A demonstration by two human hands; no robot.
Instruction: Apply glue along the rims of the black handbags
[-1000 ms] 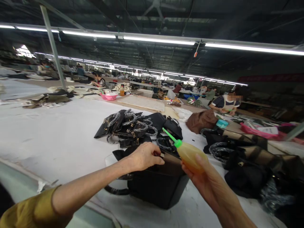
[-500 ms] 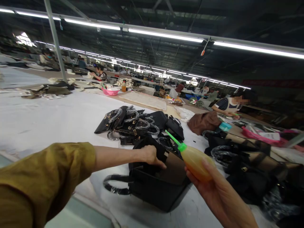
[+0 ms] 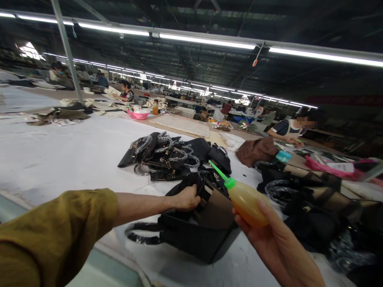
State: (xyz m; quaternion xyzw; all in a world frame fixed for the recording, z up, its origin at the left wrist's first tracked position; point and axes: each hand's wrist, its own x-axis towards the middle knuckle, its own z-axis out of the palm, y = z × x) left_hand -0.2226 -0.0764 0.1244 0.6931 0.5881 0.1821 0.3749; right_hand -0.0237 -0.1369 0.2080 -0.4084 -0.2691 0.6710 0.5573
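The left hand (image 3: 187, 198), its thumb extended half a second earlier, is now curled, apparently gripping the black lining (image 3: 201, 184); more of a pale patch (image 3: 206, 192) shows, probably easing access inside. Its forearm reaches across the open bag (image 3: 194, 240) on the table (image 3: 60, 159). The right hand (image 3: 273, 235) clasps a bottle (image 3: 248, 201), nozzle tilted up-left.

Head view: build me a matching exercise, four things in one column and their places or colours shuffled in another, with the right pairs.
Things:
1. Squeeze bottle
2. Left hand
3. Sleeve
4. Pile of black bags

Places or colours:
A. Mustard-coloured
B. On the white table, beyond the open black bag
C. In the right hand
D. At the open black bag's mouth

Pairs: 1-C, 2-D, 3-A, 4-B
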